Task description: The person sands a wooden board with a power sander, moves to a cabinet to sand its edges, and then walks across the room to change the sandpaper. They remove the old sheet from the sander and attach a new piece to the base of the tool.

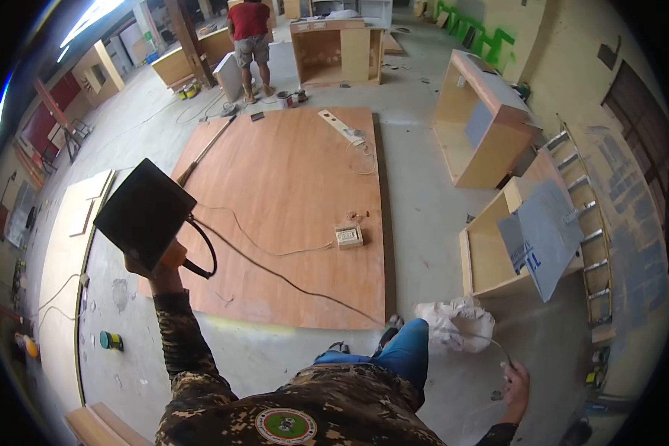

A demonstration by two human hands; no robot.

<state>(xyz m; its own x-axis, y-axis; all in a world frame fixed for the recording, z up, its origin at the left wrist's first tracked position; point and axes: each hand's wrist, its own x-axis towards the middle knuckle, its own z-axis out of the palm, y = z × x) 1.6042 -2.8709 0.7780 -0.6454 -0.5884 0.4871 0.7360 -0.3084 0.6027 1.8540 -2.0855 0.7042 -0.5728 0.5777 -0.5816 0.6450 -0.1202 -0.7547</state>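
- Camouflage clothing [334, 405] with a round patch [285, 426] is seen nearest the camera, with blue-covered knees [409, 346] beyond it.
- By the left hand [160, 260], raised well above the floor [238, 372], a black square panel [145, 212] is gripped at its lower edge; the fingers are partly hidden behind it.
- From the panel, a dark cable [275, 275] is led over a large plywood board [290, 178] towards the feet.
- By the curled fingers of the right hand [514, 383], held out low, a thin cord [501, 349] is pinched; whether it is joined to the dark cable cannot be told.
- Between that hand and the knees, a crumpled white bag [453, 318] is set on the floor.
- On the board, a small white box [349, 237] with a thin wire is placed right of the middle; a broom [204, 152] is laid along its far left edge.
- At the right, open wooden cabinets [483, 123] are stood near a ladder [593, 236].
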